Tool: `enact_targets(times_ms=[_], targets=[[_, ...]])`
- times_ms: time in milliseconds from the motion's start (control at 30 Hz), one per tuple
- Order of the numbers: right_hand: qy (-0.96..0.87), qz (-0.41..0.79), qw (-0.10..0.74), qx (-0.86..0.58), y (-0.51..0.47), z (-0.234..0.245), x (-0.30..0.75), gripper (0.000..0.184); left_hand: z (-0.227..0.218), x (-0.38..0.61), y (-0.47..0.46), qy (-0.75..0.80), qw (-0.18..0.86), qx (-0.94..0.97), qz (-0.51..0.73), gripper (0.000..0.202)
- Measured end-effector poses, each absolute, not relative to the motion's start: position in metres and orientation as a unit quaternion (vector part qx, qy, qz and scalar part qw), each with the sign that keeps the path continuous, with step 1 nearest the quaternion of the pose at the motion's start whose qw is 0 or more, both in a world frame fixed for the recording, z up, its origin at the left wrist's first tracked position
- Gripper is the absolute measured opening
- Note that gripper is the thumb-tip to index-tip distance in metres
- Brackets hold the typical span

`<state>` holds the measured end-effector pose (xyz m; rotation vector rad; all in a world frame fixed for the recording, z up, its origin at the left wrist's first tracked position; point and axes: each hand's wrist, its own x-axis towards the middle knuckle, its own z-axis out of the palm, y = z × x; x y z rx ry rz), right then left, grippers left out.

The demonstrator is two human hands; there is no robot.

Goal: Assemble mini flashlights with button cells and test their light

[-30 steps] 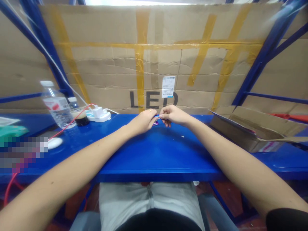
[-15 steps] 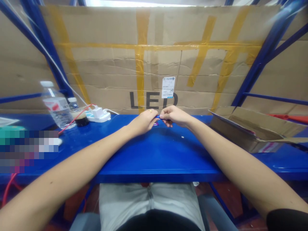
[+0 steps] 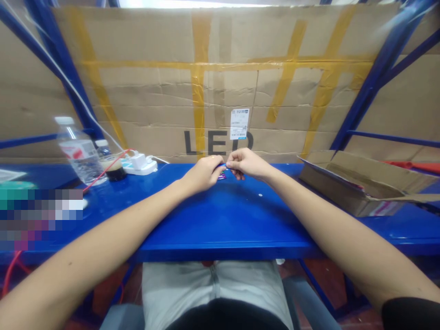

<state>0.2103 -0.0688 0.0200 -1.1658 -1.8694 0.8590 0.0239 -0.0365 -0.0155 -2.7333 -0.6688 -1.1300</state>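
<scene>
Seemingly, slim object between both hands

two hands, two bottles, one open box

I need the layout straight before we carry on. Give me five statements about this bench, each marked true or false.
1. A small shiny item shows between the left hand and the right hand. True.
2. The open cardboard box is on the person's left. False: the open cardboard box is on the right.
3. The large clear plastic bottle lies on its side. False: it stands upright.
4. A white label partly covers the LED lettering. True.
5. The white power strip has nothing plugged in. False: a white plug sits in it.
</scene>
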Motion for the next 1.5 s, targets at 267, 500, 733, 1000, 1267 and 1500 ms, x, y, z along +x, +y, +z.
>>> enact_targets(times_ms=[267,500,733,1000,1267,1500], targets=[[-0.774,0.277,0.345,-0.453,-0.067,0.020,0.211,0.023,-0.014,0.026,-0.038,-0.247,0.013,-0.895,-0.372,0.013],[-0.784,0.300,0.313,-0.444,-0.059,0.019,0.219,0.024,-0.014,0.028,-0.036,-0.270,0.001,-0.890,-0.367,0.013],[-0.806,0.257,0.308,-0.436,-0.056,0.014,0.222,0.018,-0.013,0.026,-0.037,-0.282,-0.029,-0.894,-0.348,0.010],[-0.862,0.061,0.321,-0.389,-0.058,0.014,0.223,0.015,-0.004,0.028,-0.041,-0.335,-0.160,-0.856,-0.361,0.030],[-0.874,-0.038,0.310,-0.372,-0.057,0.015,0.223,0.018,0.002,0.033,-0.041,-0.369,-0.342,-0.794,-0.340,0.030],[-0.881,-0.058,0.307,-0.354,-0.055,0.013,0.225,0.015,0.003,0.032,-0.045,-0.347,-0.455,-0.759,-0.311,0.024]])
